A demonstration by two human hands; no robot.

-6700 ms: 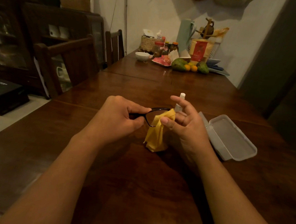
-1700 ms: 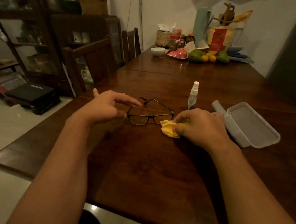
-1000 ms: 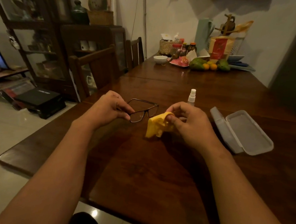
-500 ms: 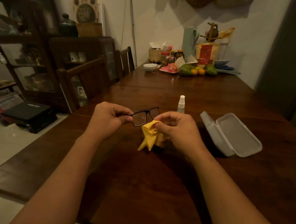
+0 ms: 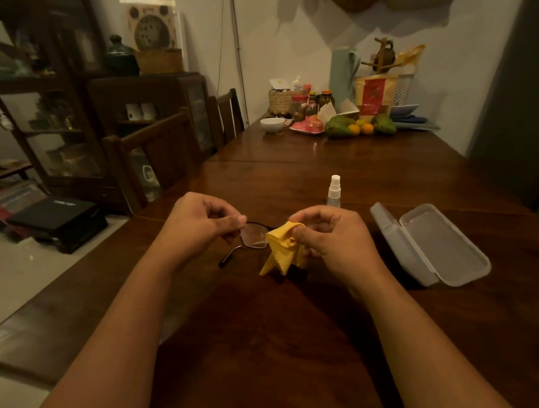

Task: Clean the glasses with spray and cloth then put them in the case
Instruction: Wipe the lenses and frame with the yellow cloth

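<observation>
Black-framed glasses (image 5: 253, 237) are held above the wooden table (image 5: 284, 346), pinched at their left end by my left hand (image 5: 197, 223). One temple arm hangs down toward the table. My right hand (image 5: 332, 239) grips a yellow cloth (image 5: 279, 251) and presses it over the right lens, which is hidden. A small clear spray bottle (image 5: 334, 192) with a white nozzle stands just behind my right hand. The open translucent grey case (image 5: 429, 245) lies to the right, with its lid flat on the table.
At the far end of the table sit a white bowl (image 5: 272, 124), jars, a basket, a pink plate and fruit (image 5: 340, 126). Wooden chairs (image 5: 157, 159) line the left side, and a dark cabinet stands behind them. A black box (image 5: 56, 214) lies on the floor to the left.
Between 1.7 s and 1.0 s ago both hands lifted the glasses and cloth off the table. Since then the hands have come together, and the cloth now covers the right lens.
</observation>
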